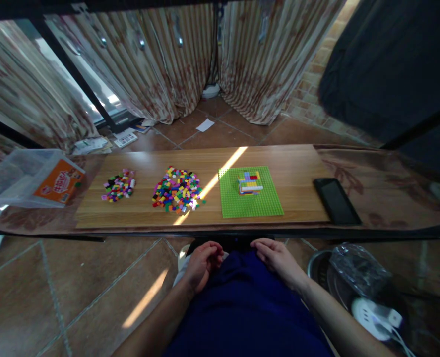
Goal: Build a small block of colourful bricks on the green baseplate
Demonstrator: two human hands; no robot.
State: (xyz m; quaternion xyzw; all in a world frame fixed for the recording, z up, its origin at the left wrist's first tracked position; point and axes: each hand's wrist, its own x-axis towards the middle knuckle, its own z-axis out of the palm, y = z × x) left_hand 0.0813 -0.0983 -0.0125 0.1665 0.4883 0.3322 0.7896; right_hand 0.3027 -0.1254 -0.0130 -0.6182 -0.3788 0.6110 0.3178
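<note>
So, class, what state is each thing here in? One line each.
Left hand: fingers curled.
Right hand: fingers slightly bent.
Baseplate: flat.
Brick build: joined, on baseplate.
Bigger brick heap: loose.
Smaller brick heap: loose.
Phone: flat, screen dark.
Plastic box: upright or tipped, unclear.
Plastic bag: crumpled.
Curtains: hanging.

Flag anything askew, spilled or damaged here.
One mild oddity: a white sheet lies alone on the floor beyond the table, apart from the papers at left. The two brick piles on the wooden board look heaped, not spilled.

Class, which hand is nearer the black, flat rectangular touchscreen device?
Right: the right hand is in front and left of the device; the left hand is farther left.
</note>
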